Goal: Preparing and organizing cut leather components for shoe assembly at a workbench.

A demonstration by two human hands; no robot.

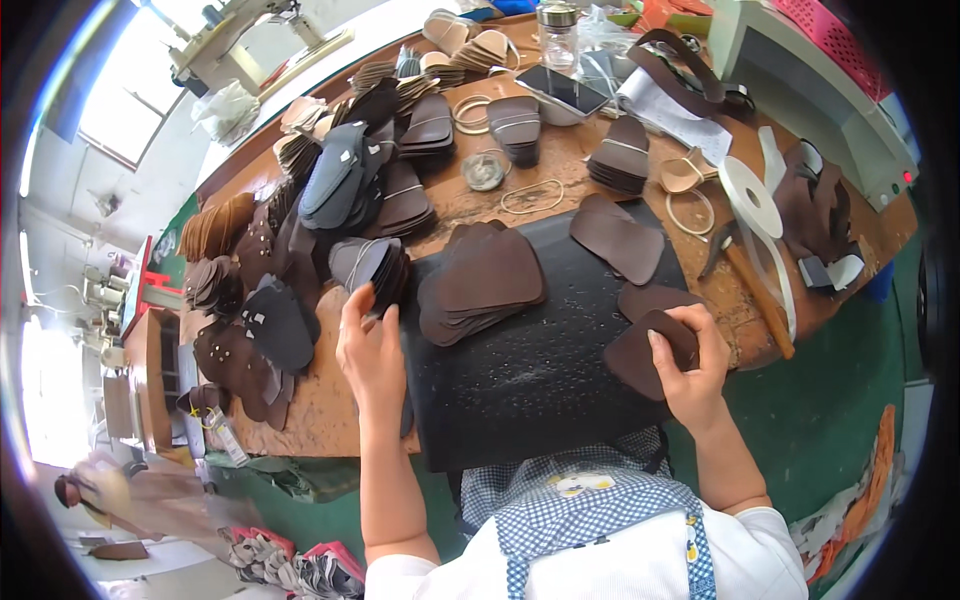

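My right hand [697,378] pinches a dark brown leather piece [632,358] with rounded corners, thumb on top, over the right edge of a black mat [510,400]. Just beyond it lies another brown piece [650,298], partly covered. A loose stack of brown leather pieces [490,272] sits on the left half of the mat, and a smaller stack [617,238] at its far right. My left hand [372,350] is raised at the mat's left edge, fingers apart and holding nothing. Close to its fingertips stands a banded bundle of dark pieces [368,268].
Banded leather bundles [428,125] crowd the bench's far left. A hammer [758,300], a roll of white tape [750,197] and brown scraps [815,205] lie to the right. A glass jar [558,40] and a tablet [562,92] stand at the back.
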